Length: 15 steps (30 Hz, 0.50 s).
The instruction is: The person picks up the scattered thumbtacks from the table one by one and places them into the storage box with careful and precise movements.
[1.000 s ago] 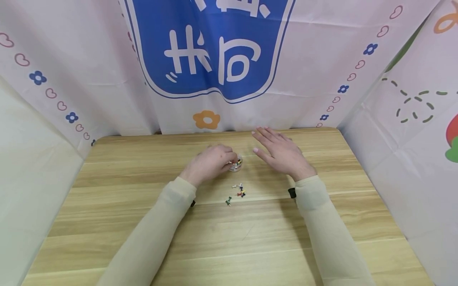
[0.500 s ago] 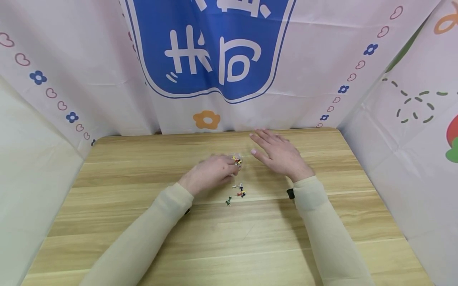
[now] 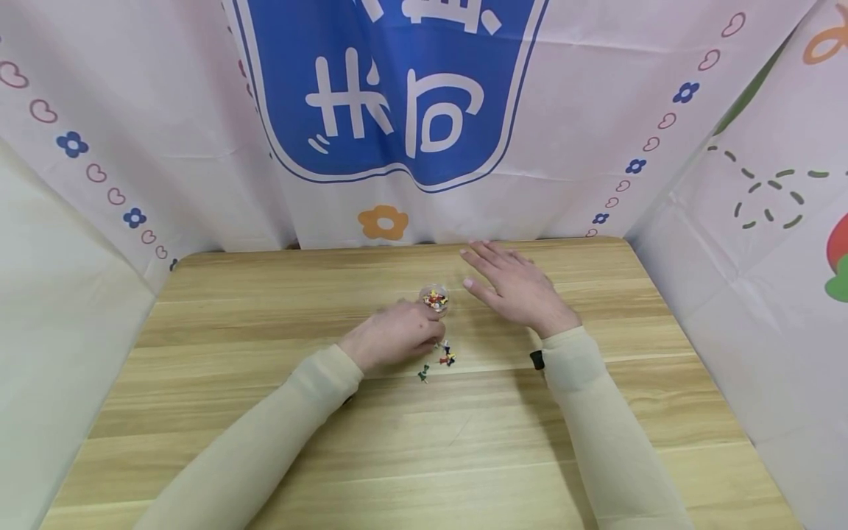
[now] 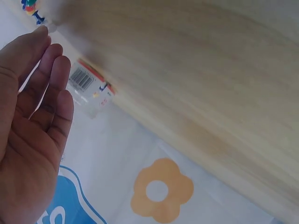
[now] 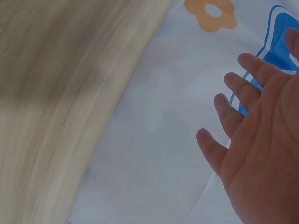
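In the head view my left hand (image 3: 400,331) reaches over several loose pushpins (image 3: 447,358) on the table. Its fingers are nearly straight, with thumb and index tips close together. The left wrist view has those fingertips beside a blue pushpin (image 4: 38,18) and a blurred whitish bit; no pin shows clearly in their grasp. Just beyond the hand stands a small clear round container (image 3: 435,298) holding several coloured pushpins. A barcode label (image 4: 81,78) shows on it in the left wrist view. My right hand (image 3: 517,287) is spread flat to the container's right, holding nothing.
Two green pushpins (image 3: 423,374) lie nearest me in the cluster. The wooden table (image 3: 477,456) ends at a white printed curtain (image 3: 563,184) behind. A pale side wall (image 3: 59,331) borders it on the left.
My left hand has come out of the container and moved toward me, over the loose pushpins. The right hand has shifted only slightly.
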Tool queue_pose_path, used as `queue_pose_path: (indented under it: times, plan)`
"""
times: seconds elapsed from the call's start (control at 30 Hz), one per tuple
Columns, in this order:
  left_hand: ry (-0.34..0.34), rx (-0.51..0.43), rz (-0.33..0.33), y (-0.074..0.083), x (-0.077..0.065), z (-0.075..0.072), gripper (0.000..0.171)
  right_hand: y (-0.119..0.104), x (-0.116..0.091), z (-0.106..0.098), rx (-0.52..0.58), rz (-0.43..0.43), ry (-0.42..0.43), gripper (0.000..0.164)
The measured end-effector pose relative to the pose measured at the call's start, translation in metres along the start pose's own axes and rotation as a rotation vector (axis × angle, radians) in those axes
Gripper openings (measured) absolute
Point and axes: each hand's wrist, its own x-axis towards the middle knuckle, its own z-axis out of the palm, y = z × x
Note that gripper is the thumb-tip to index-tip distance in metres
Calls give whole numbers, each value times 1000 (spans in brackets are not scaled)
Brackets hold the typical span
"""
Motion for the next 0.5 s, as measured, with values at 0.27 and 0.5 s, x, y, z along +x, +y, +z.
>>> queue_pose_path:
  times: [0.27,0.5]
  plan:
    - [-15,12,7,3,3,5,4,0,0,1,8,-3,2,72]
    - [-42,3,-6,2,4,5,4,1,0,2,16,-7,1,72]
